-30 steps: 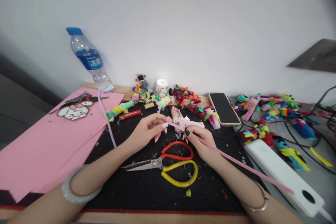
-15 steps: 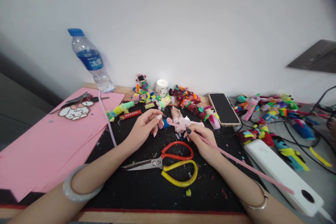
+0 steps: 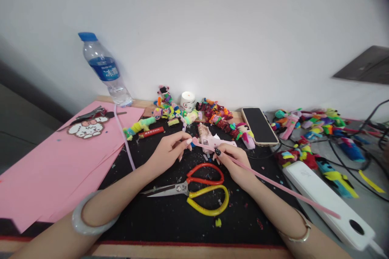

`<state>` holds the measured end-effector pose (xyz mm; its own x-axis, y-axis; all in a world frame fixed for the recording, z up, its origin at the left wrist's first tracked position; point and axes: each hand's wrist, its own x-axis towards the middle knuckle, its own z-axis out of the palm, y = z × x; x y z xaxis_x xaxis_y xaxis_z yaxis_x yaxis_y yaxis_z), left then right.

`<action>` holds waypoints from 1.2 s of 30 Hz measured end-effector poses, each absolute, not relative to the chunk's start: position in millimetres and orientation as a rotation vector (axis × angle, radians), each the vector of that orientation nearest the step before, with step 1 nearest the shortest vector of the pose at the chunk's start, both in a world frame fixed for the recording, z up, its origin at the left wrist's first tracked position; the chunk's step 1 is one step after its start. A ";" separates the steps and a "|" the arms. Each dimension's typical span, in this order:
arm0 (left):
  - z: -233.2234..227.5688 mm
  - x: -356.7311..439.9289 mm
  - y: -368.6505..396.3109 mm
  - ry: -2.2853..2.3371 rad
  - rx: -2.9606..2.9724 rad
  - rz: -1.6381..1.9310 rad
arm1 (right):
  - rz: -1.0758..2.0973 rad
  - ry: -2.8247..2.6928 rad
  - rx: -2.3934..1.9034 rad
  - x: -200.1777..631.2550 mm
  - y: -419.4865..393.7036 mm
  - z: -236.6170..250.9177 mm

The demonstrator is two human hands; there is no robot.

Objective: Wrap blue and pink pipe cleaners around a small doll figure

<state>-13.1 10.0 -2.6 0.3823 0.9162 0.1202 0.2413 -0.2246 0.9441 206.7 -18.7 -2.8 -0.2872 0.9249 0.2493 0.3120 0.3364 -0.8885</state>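
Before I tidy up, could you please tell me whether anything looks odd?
Loose scraps litter the black mat, looking untidy; and the pink glue gun seems stained brown at one end, unlike its pale body.

A craft desk (image 3: 182, 251) stands against a pale wall (image 3: 194, 28); home or workshop, it is unclear. Scissors (image 3: 182, 189), fuzzy figures (image 3: 144, 124) and scattered scraps (image 3: 218, 222) mark it out.

Soft, cool light spreads over the wall (image 3: 212, 48), palest near the middle, greyer leftward; the upper-right corner falls black. Wide-angle distortion tilts the bottle (image 3: 103, 68) and skews the wall plate (image 3: 364, 64). The scissors' (image 3: 182, 189) 2 handles glint; small lettering smears.
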 end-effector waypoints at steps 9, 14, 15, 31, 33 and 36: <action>-0.4 -14.4 9.5 1.018 1.757 0.888 | 1.003 -1.788 -1.079 207.5 -18.1 -2.9; 0.0 -13.8 9.3 0.995 1.740 0.878 | 1.010 -1.794 -1.066 207.8 -17.0 -2.6; 0.0 -13.7 9.2 0.990 1.738 0.876 | 1.007 -1.793 -1.064 207.8 -16.9 -2.8; 1.1 -14.4 6.1 0.933 1.823 0.830 | 1.002 -1.771 -1.093 206.6 -17.4 -0.5; 1.9 -13.9 5.8 0.926 1.851 0.825 | 0.997 -1.770 -1.096 206.6 -17.2 -0.8; 3.0 -13.5 5.6 0.920 1.900 0.811 | 0.993 -1.766 -1.106 207.3 -16.6 -1.7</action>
